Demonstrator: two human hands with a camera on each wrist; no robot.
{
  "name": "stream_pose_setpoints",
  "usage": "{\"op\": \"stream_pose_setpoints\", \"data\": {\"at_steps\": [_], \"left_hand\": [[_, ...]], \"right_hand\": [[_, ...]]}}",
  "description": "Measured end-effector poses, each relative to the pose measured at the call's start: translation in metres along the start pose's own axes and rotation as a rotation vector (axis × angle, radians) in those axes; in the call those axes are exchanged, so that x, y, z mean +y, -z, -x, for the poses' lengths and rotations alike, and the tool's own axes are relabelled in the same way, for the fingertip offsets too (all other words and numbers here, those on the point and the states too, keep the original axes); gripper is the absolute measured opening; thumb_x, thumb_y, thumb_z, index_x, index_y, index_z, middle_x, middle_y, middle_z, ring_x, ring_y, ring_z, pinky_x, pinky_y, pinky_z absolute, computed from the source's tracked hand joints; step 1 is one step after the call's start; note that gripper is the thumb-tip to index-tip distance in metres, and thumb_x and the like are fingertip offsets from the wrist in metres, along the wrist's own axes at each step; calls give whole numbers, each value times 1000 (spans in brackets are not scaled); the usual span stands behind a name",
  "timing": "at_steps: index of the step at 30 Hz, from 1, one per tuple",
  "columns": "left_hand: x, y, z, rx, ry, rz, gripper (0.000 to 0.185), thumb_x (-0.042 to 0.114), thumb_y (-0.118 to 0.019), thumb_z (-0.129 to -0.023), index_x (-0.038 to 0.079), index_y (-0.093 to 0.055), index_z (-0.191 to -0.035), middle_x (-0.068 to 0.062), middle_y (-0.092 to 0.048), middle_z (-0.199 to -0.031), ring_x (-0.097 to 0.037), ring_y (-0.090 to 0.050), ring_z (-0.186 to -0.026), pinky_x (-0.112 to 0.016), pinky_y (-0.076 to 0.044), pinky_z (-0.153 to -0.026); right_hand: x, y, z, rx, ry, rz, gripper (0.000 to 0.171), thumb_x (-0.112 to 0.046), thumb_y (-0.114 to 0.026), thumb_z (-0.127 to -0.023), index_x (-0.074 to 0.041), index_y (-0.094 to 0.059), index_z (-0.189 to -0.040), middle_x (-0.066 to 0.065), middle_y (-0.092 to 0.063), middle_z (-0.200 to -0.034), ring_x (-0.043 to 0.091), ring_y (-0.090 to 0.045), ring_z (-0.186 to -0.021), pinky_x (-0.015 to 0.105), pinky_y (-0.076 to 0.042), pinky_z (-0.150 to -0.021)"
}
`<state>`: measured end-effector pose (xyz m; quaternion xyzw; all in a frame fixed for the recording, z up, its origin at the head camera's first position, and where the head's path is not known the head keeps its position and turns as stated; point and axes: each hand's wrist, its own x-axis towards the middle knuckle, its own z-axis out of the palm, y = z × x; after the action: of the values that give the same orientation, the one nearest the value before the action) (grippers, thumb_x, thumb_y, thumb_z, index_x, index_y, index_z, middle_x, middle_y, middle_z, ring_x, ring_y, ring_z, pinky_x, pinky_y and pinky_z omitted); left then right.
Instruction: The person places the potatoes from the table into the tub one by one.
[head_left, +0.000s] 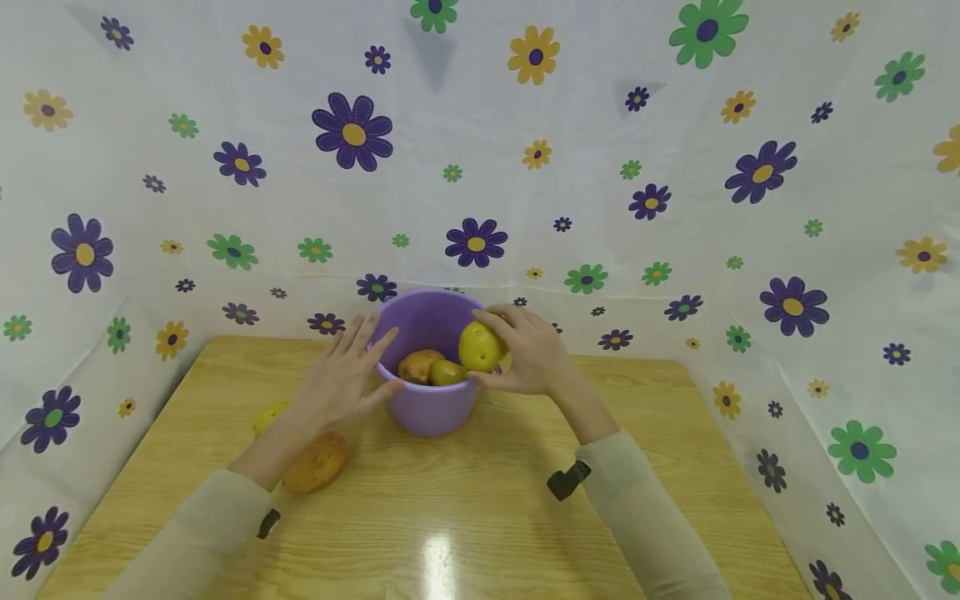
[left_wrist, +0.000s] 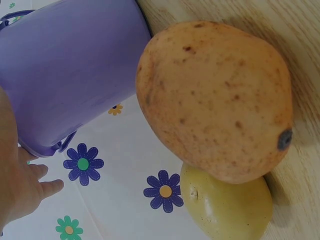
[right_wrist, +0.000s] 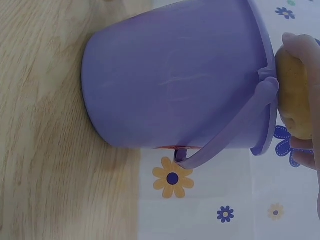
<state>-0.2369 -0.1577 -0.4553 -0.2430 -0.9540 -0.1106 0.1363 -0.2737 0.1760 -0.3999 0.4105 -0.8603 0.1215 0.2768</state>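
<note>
A purple bucket stands upright at the back of the table. My right hand grips a yellow potato at the bucket's right rim, thumb below and fingers over the top. The right wrist view shows that potato just beyond the rim, above the handle's hinge. With fingers spread and mostly straight, my left hand is at the bucket's left rim. Inside the bucket lie a brown potato and a greenish-yellow potato.
Below my left forearm, a speckled brown potato lies on the wooden table, beside another yellow potato. The bucket's handle hangs down its side. A white flower-patterned cloth surrounds the table at the back and sides.
</note>
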Motion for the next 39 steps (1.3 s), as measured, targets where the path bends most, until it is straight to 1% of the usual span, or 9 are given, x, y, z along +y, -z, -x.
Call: {"op": "stream_pose_setpoints", "data": {"at_steps": [3,6,15,22,26,34,39], "left_hand": [[0,0,0,-4,1,-2,86,66,-51,-102,18,-28,-168,-19,-15,-178,-42,-10,-166,-64,-21,-133],[0,0,0,-8,0,-3,86,67,-50,-102,18,-28,-169,-19,-14,-178,-43,-11,-166,-64,-21,-133],[2,0,0,-16,4,9,85,66,-50,-102,17,-27,-169,-19,-13,-178,-43,-10,-166,-65,-20,-132],[1,0,0,-17,6,14,85,66,-50,-102,18,-27,-169,-18,-12,-179,-42,-10,-166,-66,-20,-132],[2,1,1,-21,8,17,85,67,-49,-102,18,-27,-169,-18,-11,-179,-42,-10,-166,-65,-19,-133],[2,1,1,-16,7,11,85,67,-48,-102,18,-28,-169,-17,-11,-179,-42,-10,-166,-65,-21,-132],[2,1,1,-17,9,13,85,67,-48,-102,18,-28,-169,-17,-11,-179,-42,-10,-167,-66,-21,-132]], "right_hand": [[0,-1,-4,2,5,-8,88,-66,-76,-77,-11,-62,-144,14,-67,-131,29,-70,-109,43,-64,-88],[-1,-2,-8,-23,-8,-8,88,-63,-78,-76,-11,-61,-145,14,-66,-133,30,-70,-111,43,-63,-89],[-4,-3,-19,-167,-72,23,92,-65,-79,-79,-15,-56,-152,15,-62,-145,34,-66,-126,50,-60,-101],[-4,-7,-27,-249,-91,31,89,-66,-75,-82,-17,-54,-154,12,-60,-145,31,-64,-127,48,-60,-101],[-3,-11,-31,-284,-93,40,89,-67,-74,-83,-18,-53,-154,12,-60,-146,32,-64,-129,48,-60,-103],[-1,-15,-41,-330,-67,80,91,-68,-76,-83,-17,-53,-154,13,-60,-147,34,-65,-129,49,-59,-105],[-1,-18,-46,-376,-60,117,91,-71,-73,-84,-18,-52,-155,12,-59,-147,34,-64,-130,49,-58,-107]]}}
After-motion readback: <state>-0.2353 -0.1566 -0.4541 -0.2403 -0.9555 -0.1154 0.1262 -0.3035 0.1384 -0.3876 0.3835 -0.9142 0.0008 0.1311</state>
